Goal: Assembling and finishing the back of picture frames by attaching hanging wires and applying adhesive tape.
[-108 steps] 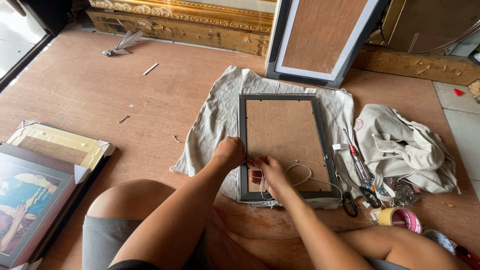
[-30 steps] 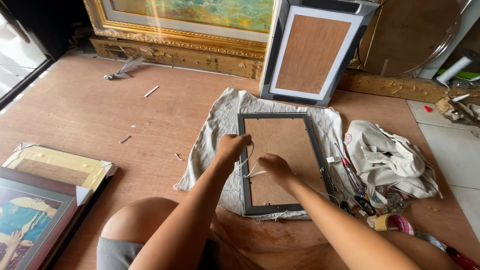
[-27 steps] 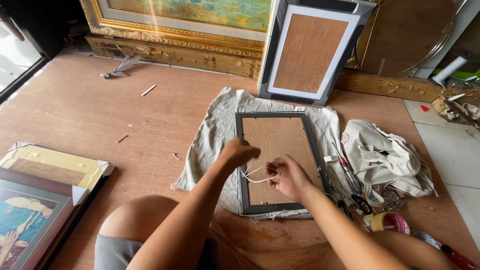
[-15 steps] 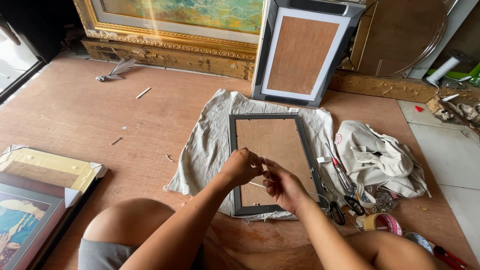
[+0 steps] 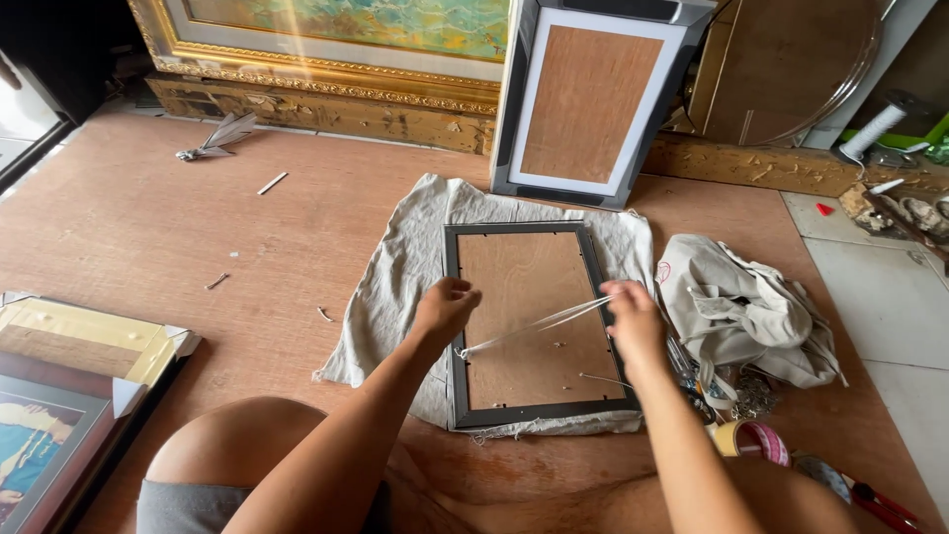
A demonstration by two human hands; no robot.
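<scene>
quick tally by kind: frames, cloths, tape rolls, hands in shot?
Frames: 5 (dark frame, gilt frame, grey frame, two corner-padded frames)
Cloths: 2 (spread cloth, bunched cloth)
Tape rolls: 1
Hands: 2 (left hand, right hand), stretching wire
Total: 10

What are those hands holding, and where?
A pale cord, stretched across the frame's back: left hand grips one end, right hand the other.

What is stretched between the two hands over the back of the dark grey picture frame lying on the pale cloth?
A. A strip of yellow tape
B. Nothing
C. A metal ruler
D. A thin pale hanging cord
D: a thin pale cord runs taut from the left hand to the right hand, across the frame's brown backing board.
</scene>
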